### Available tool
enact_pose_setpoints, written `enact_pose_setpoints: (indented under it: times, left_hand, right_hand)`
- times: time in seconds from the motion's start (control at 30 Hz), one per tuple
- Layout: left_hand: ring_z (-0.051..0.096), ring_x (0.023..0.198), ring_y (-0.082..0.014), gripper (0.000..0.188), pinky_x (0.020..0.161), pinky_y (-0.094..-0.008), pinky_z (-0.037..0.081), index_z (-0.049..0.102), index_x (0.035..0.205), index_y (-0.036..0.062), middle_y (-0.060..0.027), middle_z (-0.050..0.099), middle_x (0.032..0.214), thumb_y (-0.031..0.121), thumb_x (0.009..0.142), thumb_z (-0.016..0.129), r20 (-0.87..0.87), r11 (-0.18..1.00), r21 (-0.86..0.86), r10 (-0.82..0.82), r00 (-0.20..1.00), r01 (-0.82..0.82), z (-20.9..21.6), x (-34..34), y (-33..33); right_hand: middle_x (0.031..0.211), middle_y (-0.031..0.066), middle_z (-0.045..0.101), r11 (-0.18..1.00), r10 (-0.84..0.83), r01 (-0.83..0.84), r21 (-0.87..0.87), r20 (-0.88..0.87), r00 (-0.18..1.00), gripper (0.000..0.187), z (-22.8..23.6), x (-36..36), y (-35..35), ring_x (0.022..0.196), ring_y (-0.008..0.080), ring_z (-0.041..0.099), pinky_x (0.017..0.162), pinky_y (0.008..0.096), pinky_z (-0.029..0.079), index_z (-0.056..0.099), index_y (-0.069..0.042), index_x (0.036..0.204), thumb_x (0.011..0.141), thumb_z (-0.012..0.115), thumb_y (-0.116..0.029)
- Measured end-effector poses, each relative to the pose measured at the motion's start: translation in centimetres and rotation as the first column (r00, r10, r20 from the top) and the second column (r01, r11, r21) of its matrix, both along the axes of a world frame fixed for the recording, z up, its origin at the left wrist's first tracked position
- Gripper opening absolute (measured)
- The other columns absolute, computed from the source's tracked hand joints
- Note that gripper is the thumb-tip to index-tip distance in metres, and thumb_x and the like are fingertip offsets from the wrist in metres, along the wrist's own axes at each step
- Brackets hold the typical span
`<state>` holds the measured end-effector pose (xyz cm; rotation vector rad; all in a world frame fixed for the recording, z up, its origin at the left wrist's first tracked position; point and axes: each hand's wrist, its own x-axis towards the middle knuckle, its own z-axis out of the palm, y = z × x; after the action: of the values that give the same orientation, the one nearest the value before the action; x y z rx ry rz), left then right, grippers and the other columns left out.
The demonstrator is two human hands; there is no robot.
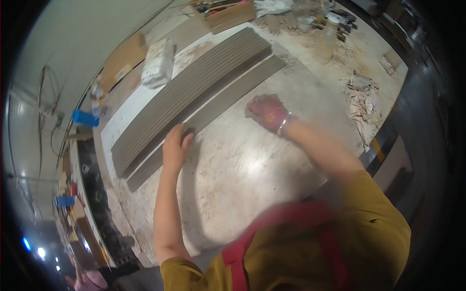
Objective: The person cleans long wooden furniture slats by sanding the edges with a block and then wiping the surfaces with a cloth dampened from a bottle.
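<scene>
A long stack of thin grey-brown strips lies slantwise across the pale worktable. One separate flat grey strip lies along its near side. My bare left hand rests on that single strip near its middle, fingers stretched and thumb apart. To the right, just off the strip's near edge, my right hand is closed in a dark red glove. A greyish bit shows at its fingertips, but I cannot make out whether it is a held thing or part of the glove.
Behind the stack lies a white wrapped bundle beside a cardboard piece. An open box of tools and a clear jar stand at the back. Crumpled rags lie at the right; a blue cup is at the left edge.
</scene>
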<state>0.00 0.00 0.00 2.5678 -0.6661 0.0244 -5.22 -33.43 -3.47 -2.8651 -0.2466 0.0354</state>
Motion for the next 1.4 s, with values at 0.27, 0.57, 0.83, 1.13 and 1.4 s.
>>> enact_pose_setpoints:
  times: [0.27, 0.57, 0.83, 1.13, 1.4]
  left_hand:
    - [0.041, 0.126, -0.0358, 0.064, 0.105, -0.0497, 0.03, 0.046, 0.136, 0.0068, -0.017, 0.045, 0.137, 0.034, 0.082, 0.069, 0.142, 0.987, 0.158, -0.014, 0.99, -0.009, -7.8, 4.1, -3.8]
    - [0.044, 0.124, -0.0336, 0.061, 0.104, -0.0451, 0.028, 0.052, 0.132, 0.0068, -0.0163, 0.048, 0.134, 0.027, 0.078, 0.072, 0.051, 0.991, 0.127, -0.044, 0.998, 0.037, -5.2, -3.0, -1.7]
    - [0.046, 0.12, -0.0314, 0.065, 0.103, -0.0444, 0.028, 0.053, 0.132, 0.0116, -0.0138, 0.048, 0.131, 0.024, 0.072, 0.076, -0.003, 0.985, 0.156, -0.07, 0.998, 0.07, -5.6, -11.6, -1.8]
    - [0.044, 0.119, -0.033, 0.065, 0.103, -0.044, 0.029, 0.055, 0.132, 0.0137, -0.0154, 0.048, 0.129, 0.028, 0.073, 0.075, 0.02, 0.989, 0.141, -0.051, 0.999, 0.047, -6.3, -11.7, -1.7]
    - [0.046, 0.118, -0.0345, 0.063, 0.102, -0.045, 0.031, 0.057, 0.13, 0.0135, -0.0158, 0.05, 0.127, 0.03, 0.072, 0.074, 0.062, 0.994, 0.095, -0.063, 0.996, 0.057, -6.6, -11.9, -1.6]
  right_hand:
    - [0.105, 0.0117, 0.062, 0.996, -0.054, 0.046, 0.073, 0.108, 0.993, 0.034, -1.1, -1.2, -2.5, 0.102, 0.0289, 0.059, 0.085, 0.0422, 0.043, 0.059, -0.01, 0.108, 0.084, 0.061, -0.034]
    - [0.095, 0.0059, 0.064, 0.525, -0.345, 0.487, 0.698, -0.349, 0.871, 0.051, 5.5, -3.9, -6.5, 0.085, 0.0196, 0.06, 0.081, 0.0386, 0.05, 0.056, -0.005, 0.126, 0.088, 0.061, -0.039]
    - [0.113, 0.0125, 0.065, 0.601, -0.489, 0.493, 0.629, -0.199, 0.849, 0.045, 0.0, -6.3, -21.3, 0.1, 0.0209, 0.061, 0.09, 0.0305, 0.045, 0.059, 0.001, 0.122, 0.087, 0.06, -0.028]
    - [0.117, 0.0175, 0.064, 0.798, -0.388, 0.418, 0.434, -0.161, 0.908, 0.046, 0.0, -8.6, -18.2, 0.108, 0.0303, 0.061, 0.095, 0.033, 0.045, 0.062, -0.002, 0.118, 0.084, 0.061, -0.032]
    - [0.102, 0.0049, 0.068, 0.558, -0.392, 0.502, 0.66, -0.324, 0.861, 0.048, 5.8, -14.6, -18.7, 0.09, 0.0165, 0.061, 0.082, 0.0301, 0.048, 0.064, -0.005, 0.12, 0.086, 0.066, -0.037]
